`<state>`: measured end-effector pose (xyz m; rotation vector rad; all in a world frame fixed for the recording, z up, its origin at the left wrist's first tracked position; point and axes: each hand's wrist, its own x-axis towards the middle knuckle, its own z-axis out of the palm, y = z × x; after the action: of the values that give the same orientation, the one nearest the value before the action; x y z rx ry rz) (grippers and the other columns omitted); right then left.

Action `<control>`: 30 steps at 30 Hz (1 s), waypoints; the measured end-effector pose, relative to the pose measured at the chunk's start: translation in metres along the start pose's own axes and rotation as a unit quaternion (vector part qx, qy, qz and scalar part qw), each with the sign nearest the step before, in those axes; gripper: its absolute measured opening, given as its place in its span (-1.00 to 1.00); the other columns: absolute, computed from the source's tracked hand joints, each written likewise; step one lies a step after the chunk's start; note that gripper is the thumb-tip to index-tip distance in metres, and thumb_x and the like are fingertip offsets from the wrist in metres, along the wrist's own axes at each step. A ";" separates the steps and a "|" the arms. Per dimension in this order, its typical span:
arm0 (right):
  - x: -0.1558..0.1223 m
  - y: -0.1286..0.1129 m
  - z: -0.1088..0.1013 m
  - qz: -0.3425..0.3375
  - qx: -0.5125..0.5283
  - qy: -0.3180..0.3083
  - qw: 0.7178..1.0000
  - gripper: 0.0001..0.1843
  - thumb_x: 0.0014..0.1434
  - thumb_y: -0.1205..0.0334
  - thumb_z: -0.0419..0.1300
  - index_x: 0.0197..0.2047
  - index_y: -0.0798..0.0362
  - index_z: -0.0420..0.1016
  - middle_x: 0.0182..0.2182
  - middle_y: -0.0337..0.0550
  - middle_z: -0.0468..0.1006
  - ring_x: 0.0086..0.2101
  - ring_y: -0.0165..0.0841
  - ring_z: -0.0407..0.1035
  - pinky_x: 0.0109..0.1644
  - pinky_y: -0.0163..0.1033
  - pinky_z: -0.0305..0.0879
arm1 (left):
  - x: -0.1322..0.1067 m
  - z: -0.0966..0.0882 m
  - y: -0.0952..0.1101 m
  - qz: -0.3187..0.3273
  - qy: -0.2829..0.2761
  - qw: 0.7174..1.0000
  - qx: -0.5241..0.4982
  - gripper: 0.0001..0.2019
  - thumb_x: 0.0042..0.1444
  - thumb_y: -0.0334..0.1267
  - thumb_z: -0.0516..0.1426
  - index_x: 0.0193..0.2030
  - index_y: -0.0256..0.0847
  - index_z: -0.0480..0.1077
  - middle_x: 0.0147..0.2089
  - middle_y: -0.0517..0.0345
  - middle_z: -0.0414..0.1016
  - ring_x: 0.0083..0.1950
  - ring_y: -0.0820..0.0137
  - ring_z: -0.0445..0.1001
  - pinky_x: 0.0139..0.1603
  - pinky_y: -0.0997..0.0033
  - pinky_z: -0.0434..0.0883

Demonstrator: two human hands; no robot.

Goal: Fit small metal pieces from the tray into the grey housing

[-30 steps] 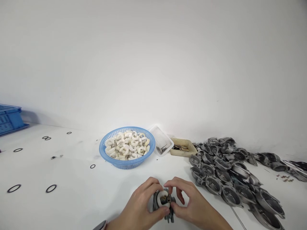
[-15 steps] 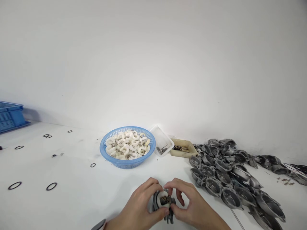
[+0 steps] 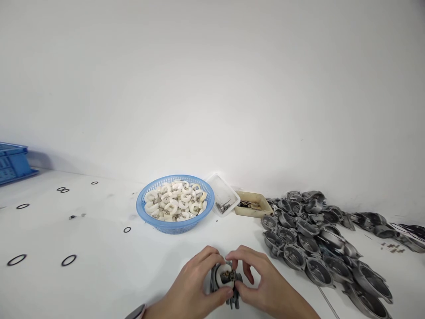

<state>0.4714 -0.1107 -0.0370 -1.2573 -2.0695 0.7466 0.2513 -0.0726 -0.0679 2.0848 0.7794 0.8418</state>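
Centrally, metal part (image 3: 227,281) btwn both hands, left hand (image 3: 192,288) gripping it, right hand (image 3: 265,285) pinching it

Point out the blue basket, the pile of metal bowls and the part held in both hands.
blue basket (image 3: 166,223): head view, on its front wall.
pile of metal bowls (image 3: 315,248): head view, on a bowl mid-pile.
held part (image 3: 226,277): head view, on its top face between the fingers.
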 end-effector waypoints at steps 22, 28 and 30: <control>-0.002 0.004 0.002 -0.004 0.002 -0.009 1.000 -0.35 0.03 0.54 0.17 0.16 -0.18 0.46 -0.16 -0.31 0.48 -0.36 -0.44 0.29 -0.16 -0.31 0.34 | -0.001 0.000 0.001 -0.001 -0.004 1.000 0.006 -0.67 0.08 -0.41 0.27 -0.03 -0.03 0.44 -0.06 0.20 0.43 -0.04 0.31 0.47 0.00 0.43 0.39; 0.000 0.002 0.001 -0.010 0.006 -0.013 1.000 -0.33 0.02 0.54 0.16 0.16 -0.18 0.44 -0.15 -0.29 0.46 -0.34 -0.41 0.29 -0.15 -0.29 0.34 | 0.001 -0.001 0.005 -0.007 -0.008 1.000 0.004 -0.71 0.08 -0.38 0.25 -0.05 -0.04 0.44 -0.06 0.19 0.43 -0.04 0.30 0.46 0.00 0.42 0.37; -0.001 0.000 -0.001 -0.011 0.003 -0.014 1.000 -0.31 -0.01 0.56 0.16 0.16 -0.19 0.44 -0.15 -0.28 0.44 -0.29 -0.39 0.32 -0.11 -0.27 0.35 | 0.000 -0.002 0.005 -0.022 -0.009 1.000 0.006 -0.67 0.04 -0.38 0.26 -0.04 -0.04 0.42 -0.06 0.20 0.43 -0.05 0.29 0.45 -0.01 0.40 0.36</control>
<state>0.4725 -0.1113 -0.0365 -1.2242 -2.0990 0.7654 0.2515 -0.0747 -0.0628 2.0746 0.8192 0.7961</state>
